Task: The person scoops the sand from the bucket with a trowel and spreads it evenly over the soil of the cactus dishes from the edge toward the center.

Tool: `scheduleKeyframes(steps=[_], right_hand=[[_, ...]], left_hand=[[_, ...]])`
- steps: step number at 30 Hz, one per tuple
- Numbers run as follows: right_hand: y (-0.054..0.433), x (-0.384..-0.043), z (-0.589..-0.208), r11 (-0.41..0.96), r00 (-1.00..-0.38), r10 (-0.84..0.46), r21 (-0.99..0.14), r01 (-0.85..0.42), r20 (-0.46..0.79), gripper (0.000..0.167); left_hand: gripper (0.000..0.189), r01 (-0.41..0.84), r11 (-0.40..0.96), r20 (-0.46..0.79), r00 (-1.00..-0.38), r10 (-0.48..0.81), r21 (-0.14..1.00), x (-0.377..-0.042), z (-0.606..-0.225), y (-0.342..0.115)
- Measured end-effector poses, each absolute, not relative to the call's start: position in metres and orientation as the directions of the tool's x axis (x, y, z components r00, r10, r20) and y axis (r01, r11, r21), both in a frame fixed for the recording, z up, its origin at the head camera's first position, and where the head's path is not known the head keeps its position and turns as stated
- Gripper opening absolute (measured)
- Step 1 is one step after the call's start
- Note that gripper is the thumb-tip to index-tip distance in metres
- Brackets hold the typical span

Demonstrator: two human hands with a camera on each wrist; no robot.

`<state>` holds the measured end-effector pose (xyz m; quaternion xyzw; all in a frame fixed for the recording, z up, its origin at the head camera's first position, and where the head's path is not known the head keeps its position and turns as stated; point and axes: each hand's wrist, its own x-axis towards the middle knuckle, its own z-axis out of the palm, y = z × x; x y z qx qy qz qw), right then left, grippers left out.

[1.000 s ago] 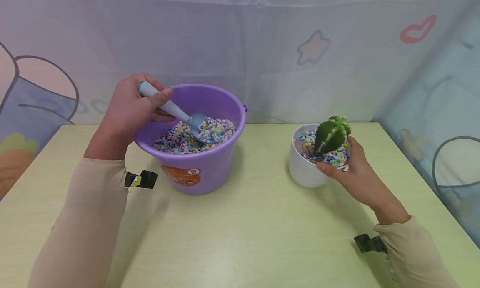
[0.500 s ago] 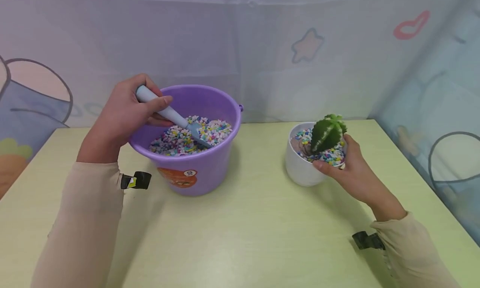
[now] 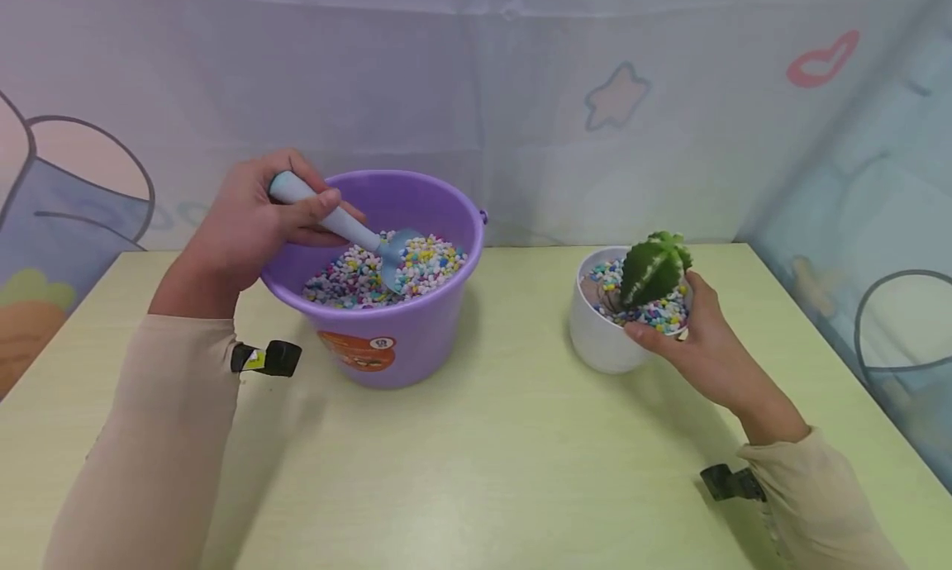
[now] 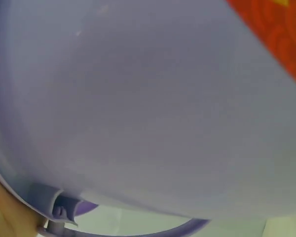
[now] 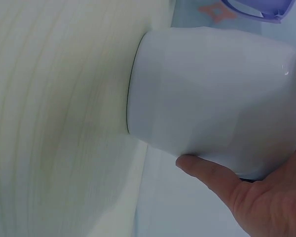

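In the head view my left hand [image 3: 260,211] grips the light blue handle of a small scoop [image 3: 344,223] over the purple bucket [image 3: 435,339]. The scoop's blade lies among multicoloured pebbles [image 3: 435,260] inside; how much it carries cannot be told. To the right, a white pot [image 3: 598,343] holds a green ribbed cactus [image 3: 653,273], which leans right among similar pebbles. My right hand [image 3: 702,347] holds this pot by its right side, thumb at the front rim. The right wrist view shows the pot [image 5: 212,94] standing on the table with fingers around its upper part.
Both containers stand toward the back of a pale wooden table [image 3: 476,471], against a printed cloth backdrop [image 3: 535,124]. In the left wrist view the bucket's wall [image 4: 148,108] fills most of the picture, its handle [image 4: 163,231] hanging below.
The scoop's blade has dipped deeper into the pebbles and then turned, now showing its broad face. My left hand has shifted slightly; the right hand and pot stay in place.
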<state>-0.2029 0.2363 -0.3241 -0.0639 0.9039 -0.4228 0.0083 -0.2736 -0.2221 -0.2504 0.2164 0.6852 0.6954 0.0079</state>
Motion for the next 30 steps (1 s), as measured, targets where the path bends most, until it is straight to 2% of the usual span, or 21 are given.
scheduleKeyframes(steps=[2, 5, 13, 16, 20, 23, 30], right_hand=[[0.2363, -0.203, -0.3235, 0.638, -0.992, -0.122, -0.762, -0.107, 0.036, 0.102], [0.2373, -0.2038, -0.3229, 0.64, -0.992, -0.124, -0.76, -0.11, 0.039, 0.102], [0.241, -0.2047, -0.3252, 0.641, -0.992, -0.125, -0.762, -0.094, 0.017, 0.103], [0.2409, -0.2044, -0.3267, 0.637, -0.992, -0.125, -0.765, -0.092, 0.015, 0.103], [0.2403, -0.2048, -0.3273, 0.639, -0.991, -0.128, -0.763, -0.104, 0.029, 0.101], [0.2402, -0.206, -0.3254, 0.644, -0.991, -0.128, -0.756, -0.118, 0.046, 0.101], [0.2422, -0.2078, -0.3258, 0.642, -0.99, -0.136, -0.757, -0.118, 0.039, 0.101]], left_hand=[[0.019, 0.259, -0.103, 0.278, -0.926, 0.256, 0.96, -0.2733, -0.25, -0.2207], [0.023, 0.252, -0.097, 0.268, -0.937, 0.224, 0.963, -0.2738, -0.2497, -0.219], [0.016, 0.322, 0.005, 0.298, -0.88, 0.37, 0.947, -0.2761, -0.251, -0.2263], [0.015, 0.312, -0.034, 0.3, -0.875, 0.381, 0.95, -0.2772, -0.2515, -0.2261], [0.016, 0.259, -0.184, 0.311, -0.876, 0.369, 0.948, -0.2776, -0.2518, -0.2259], [0.019, 0.243, -0.233, 0.312, -0.89, 0.334, 0.942, -0.2772, -0.2512, -0.2251], [0.018, 0.251, -0.144, 0.286, -0.894, 0.344, 0.957, -0.2775, -0.2524, -0.2208]])
